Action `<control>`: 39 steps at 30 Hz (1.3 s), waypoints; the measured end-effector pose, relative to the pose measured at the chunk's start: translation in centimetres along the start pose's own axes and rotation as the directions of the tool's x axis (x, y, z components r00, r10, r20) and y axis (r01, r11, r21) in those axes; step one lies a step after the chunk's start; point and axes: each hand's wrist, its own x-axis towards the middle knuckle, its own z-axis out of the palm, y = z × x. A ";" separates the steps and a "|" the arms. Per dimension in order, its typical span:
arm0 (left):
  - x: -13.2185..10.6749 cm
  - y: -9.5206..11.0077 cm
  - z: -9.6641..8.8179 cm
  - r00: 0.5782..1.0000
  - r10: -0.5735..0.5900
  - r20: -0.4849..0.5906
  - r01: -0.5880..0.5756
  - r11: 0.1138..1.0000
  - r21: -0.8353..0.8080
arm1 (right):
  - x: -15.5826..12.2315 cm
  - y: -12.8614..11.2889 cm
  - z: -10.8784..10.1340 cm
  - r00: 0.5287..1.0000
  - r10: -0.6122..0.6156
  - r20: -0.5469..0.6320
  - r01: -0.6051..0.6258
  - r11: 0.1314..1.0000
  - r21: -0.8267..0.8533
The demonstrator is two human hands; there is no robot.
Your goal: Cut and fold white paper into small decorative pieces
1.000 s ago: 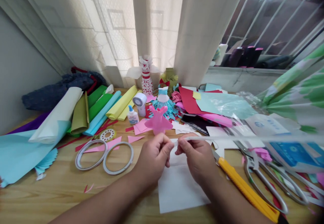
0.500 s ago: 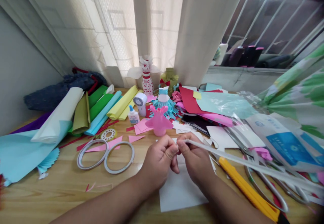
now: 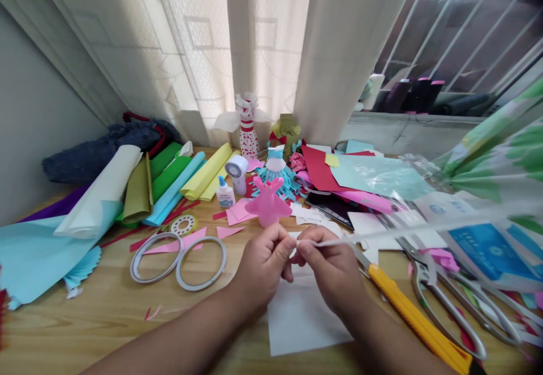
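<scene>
Both my hands are held together above a white paper sheet (image 3: 307, 321), pinching a long, thin white paper strip (image 3: 407, 232). My left hand (image 3: 263, 267) holds the strip's near end between thumb and fingers. My right hand (image 3: 328, 267) grips it just beside that, and the strip runs off to the right, blurred by motion. A pink paper dress shape (image 3: 268, 202) stands just beyond my left hand. A yellow utility knife (image 3: 413, 321) lies close to the right of my right hand, with its blade end near my right wrist.
Large silver scissors (image 3: 449, 301) lie at the right. Two rings of tape (image 3: 178, 264) sit at the left among pink paper scraps. Paper rolls, a glue bottle (image 3: 224, 192), paper figures and coloured sheets crowd the table's back, before a curtain and a barred window.
The white strip has swung from sloping down to the right to rising toward the right. My hands have shifted only slightly, and their grip on the strip remains.
</scene>
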 end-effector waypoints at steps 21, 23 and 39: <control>0.6 -0.4 -0.8 0.997 0.066 -0.029 -0.070 0.985 -0.157 | 0.3 0.7 -1.0 0.989 0.033 -0.146 -0.025 0.998 0.058; 0.8 -0.1 -1.2 0.997 0.054 -0.054 -0.060 0.989 -0.137 | 0.4 0.7 -1.2 0.980 0.037 -0.197 -0.023 0.997 0.074; 0.3 1.2 -0.2 0.996 -0.060 -0.061 0.062 0.997 0.036 | 0.0 -0.2 -0.6 0.995 0.068 -0.076 -0.091 0.930 -0.357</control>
